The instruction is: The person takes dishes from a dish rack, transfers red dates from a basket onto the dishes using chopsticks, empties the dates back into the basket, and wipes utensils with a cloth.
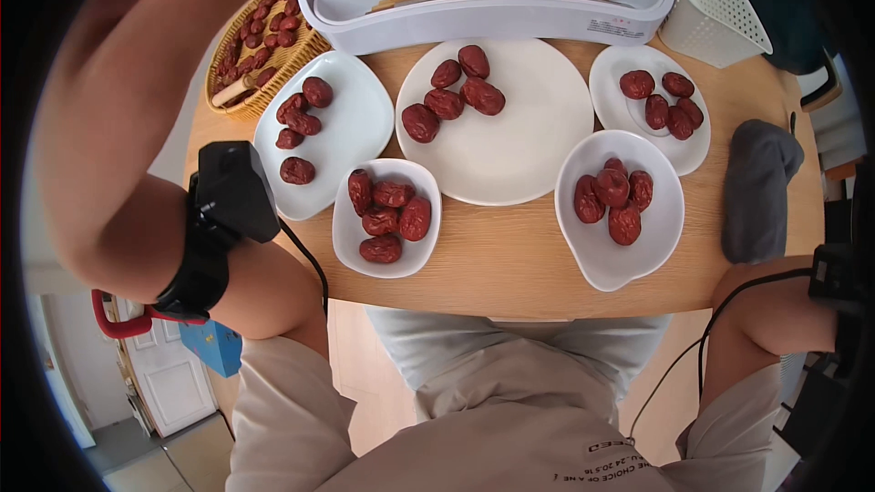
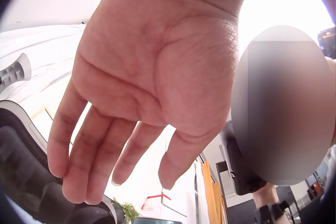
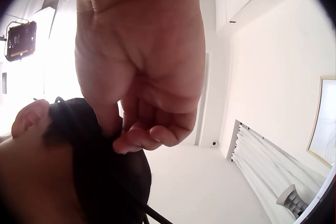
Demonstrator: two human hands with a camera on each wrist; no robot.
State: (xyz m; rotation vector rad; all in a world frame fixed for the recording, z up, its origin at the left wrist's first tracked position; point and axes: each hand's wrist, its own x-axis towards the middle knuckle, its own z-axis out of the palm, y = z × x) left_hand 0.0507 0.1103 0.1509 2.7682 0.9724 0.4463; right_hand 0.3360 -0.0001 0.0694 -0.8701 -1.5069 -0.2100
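Note:
My left hand (image 2: 142, 98) is raised in front of me, its palm facing the left wrist camera, with fingers extended and nothing in them. Only its edge shows at the top of the head view, above a wicker basket (image 1: 314, 47) of dried red dates (image 1: 260, 32). My right hand (image 3: 142, 82) is up beside my head, out of the head view. Its fingers (image 3: 173, 134) bend inward and overlap the black headgear (image 3: 113, 171) in the right wrist view; I cannot tell whether they grip it.
Red dates lie on a large round plate (image 1: 524, 164), a squarish plate (image 1: 351, 118) and a small plate (image 1: 697, 150). Others fill a square bowl (image 1: 343, 241) and a spouted bowl (image 1: 620, 269). Behind are a dish rack (image 1: 492, 23) and perforated basket (image 1: 715, 9); a grey cloth (image 1: 758, 191) lies right.

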